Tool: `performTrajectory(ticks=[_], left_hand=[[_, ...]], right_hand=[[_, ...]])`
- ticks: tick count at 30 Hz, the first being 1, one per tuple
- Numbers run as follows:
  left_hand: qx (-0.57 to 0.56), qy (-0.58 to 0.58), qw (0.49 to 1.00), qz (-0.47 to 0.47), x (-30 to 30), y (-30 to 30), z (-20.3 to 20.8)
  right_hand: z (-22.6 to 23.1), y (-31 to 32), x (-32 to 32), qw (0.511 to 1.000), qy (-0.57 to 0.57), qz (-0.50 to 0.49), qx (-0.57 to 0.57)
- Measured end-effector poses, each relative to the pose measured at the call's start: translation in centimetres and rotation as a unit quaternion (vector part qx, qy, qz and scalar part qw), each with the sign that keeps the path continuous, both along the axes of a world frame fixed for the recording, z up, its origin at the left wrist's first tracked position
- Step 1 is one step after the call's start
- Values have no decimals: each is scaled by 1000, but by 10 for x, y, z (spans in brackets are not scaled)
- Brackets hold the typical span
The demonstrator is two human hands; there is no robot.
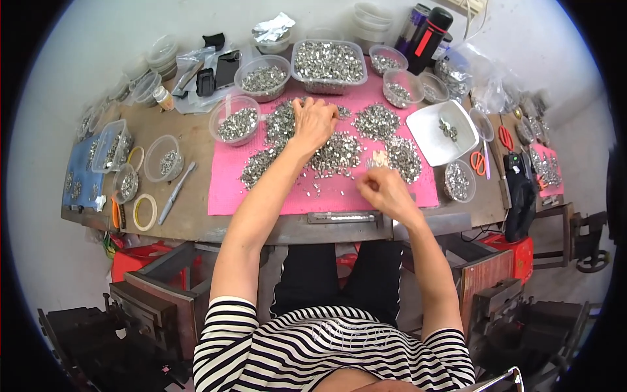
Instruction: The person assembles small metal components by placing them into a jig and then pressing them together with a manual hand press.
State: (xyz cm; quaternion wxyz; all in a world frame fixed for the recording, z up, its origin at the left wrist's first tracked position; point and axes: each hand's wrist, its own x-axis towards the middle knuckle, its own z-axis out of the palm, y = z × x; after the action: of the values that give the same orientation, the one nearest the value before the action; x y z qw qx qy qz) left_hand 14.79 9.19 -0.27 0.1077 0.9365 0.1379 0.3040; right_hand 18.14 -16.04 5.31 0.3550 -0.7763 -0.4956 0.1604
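Note:
My left hand [315, 123] reaches over the far heaps on a pink mat [228, 201]. Its fingers are bent down and look apart, with the tips partly out of sight among small silvery metal pieces [281, 123]. Near the mat's front right, my right hand [385, 189] is curled with thumb and fingers together; whatever they may hold is hidden. Just beyond it lies a small pale beige piece [379, 157] beside a heap of metal pieces [403, 160]. Another heap [336, 153] spreads between my hands, with loose bits in front of it.
Behind the heaps stand a large filled tub [328, 81] and several smaller bowls. A white tray [424, 134] with a few pieces sits at the right, near orange-handled scissors [479, 163]. Tape rings [145, 212] and a grey-blue handled tool [176, 194] lie left. A black flask [431, 32] stands behind.

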Motion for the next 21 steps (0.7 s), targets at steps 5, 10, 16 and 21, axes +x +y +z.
performTrajectory(ticks=[5, 10, 16, 21], left_hand=[[22, -20, 999, 11, 6, 3, 0], [-58, -78, 995, -26, 0, 3, 2], [-116, -90, 973, -177, -31, -49, 18], [-37, 38, 976, -209, -78, -107, 11]], right_hand=[[-24, -27, -13, 987, -161, -26, 12], [-22, -26, -7, 996, -78, -29, 44], [-31, -27, -8, 978, -191, -6, 84], [-32, -27, -2, 983, -167, 25, 74]])
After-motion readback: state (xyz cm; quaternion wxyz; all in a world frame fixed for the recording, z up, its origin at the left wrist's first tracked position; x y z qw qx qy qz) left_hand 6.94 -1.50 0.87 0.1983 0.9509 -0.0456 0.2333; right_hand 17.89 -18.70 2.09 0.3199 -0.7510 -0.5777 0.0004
